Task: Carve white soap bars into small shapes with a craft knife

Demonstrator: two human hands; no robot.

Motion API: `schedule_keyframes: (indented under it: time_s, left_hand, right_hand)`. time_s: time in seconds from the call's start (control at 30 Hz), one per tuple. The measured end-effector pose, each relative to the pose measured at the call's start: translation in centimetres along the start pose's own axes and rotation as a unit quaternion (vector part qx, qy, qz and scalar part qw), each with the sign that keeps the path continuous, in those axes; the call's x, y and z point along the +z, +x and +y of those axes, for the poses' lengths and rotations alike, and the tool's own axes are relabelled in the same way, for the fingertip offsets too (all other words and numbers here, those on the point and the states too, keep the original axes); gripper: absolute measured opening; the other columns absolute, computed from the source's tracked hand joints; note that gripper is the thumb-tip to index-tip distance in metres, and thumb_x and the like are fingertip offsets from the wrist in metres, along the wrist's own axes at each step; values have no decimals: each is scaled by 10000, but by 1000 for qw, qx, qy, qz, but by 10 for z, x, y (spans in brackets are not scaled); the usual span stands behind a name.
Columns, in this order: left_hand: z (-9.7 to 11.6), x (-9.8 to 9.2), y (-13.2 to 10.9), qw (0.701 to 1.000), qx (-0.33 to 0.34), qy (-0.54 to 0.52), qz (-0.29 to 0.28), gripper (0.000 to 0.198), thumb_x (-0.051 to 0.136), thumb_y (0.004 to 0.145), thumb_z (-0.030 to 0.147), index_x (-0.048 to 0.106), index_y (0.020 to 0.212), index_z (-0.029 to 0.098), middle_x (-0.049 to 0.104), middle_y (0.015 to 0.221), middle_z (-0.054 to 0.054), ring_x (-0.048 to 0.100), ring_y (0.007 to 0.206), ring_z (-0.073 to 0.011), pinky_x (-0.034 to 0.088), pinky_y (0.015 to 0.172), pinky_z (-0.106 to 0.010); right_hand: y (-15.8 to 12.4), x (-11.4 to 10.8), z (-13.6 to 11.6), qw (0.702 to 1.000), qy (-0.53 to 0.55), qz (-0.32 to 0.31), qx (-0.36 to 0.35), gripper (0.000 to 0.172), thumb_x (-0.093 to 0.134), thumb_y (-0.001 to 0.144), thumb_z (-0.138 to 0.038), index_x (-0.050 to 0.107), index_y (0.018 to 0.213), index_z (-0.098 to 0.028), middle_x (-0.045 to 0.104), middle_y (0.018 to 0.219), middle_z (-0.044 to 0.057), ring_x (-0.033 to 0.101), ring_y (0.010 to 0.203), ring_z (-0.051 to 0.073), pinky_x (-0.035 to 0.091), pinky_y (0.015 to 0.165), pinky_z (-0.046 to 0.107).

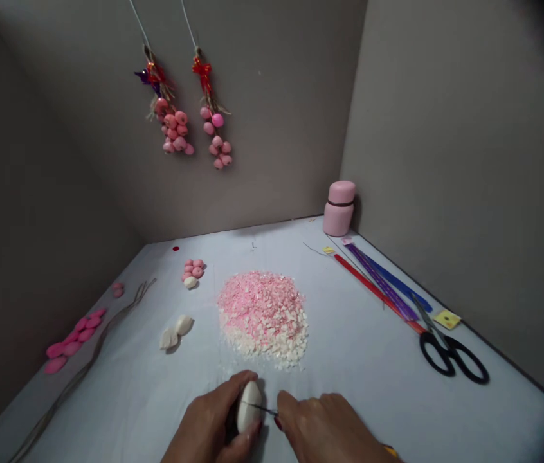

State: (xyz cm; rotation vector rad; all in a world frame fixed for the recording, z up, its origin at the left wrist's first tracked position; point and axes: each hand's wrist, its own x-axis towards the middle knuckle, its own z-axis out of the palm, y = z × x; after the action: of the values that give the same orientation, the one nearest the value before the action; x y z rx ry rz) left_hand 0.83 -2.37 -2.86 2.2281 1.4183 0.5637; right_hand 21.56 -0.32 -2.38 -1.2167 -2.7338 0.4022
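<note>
At the bottom centre of the frame, my left hand [207, 418] pinches a smooth white oval block [247, 417] between thumb and fingers, standing it on its edge over the white tabletop [349, 360]. Just to its right, my right hand [325, 421] is curled closed around a thin, dark-bladed tool [268, 409], its handle mostly hidden by my fingers and its tip against the block's face. Above my hands, mid-frame, lies a broad heap of pink and white flakes [262, 312]. Left of the heap I see two rough white lumps [169, 338] side by side, and farther up a small cluster of round pink beads [198, 272]. Bright pink ovals [72, 348] lie at the left edge, beside long brown cords [96, 352]. At the right, black-handled metal scissors [450, 344] overlap flat red, purple and blue ribbons [363, 280].
</note>
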Motion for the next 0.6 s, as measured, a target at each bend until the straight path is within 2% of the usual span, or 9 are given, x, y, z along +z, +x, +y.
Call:
schedule_keyframes:
  time_s: [0.2,0.4,0.5,0.6]
  left_hand:
    - [4,0,1,1000,0,11,-10,458,553,758,195,456,1204,235,742,813,-12,693,596,-175,573,581,-254]
    - [9,-1,4,999,-9,29,-14,447,549,766,199,456,1203,212,744,796,-20,688,583,-181,558,562,-250]
    - [8,-1,4,999,-9,30,-5,438,552,763,196,466,1191,226,741,778,-7,688,579,-177,552,557,-238]
    - [2,2,3,1000,4,23,0,449,564,754,193,477,1189,260,749,777,5,702,600,-177,555,566,-223]
  right_hand:
    - [0,-2,-2,1000,-4,-20,15,120,531,774,-101,517,822,-210,659,573,-3,643,479,185,287,412,243]
    - [0,-15,-6,995,-29,-81,40,236,549,673,-36,550,843,-200,696,627,16,674,536,209,314,429,241]
    - [1,-14,-6,995,-42,-77,40,244,555,679,-31,565,862,-193,708,648,21,684,550,213,328,431,237]
    - [1,-5,-4,996,-60,-50,35,174,561,744,-67,582,859,-196,709,636,15,686,536,210,327,412,230]
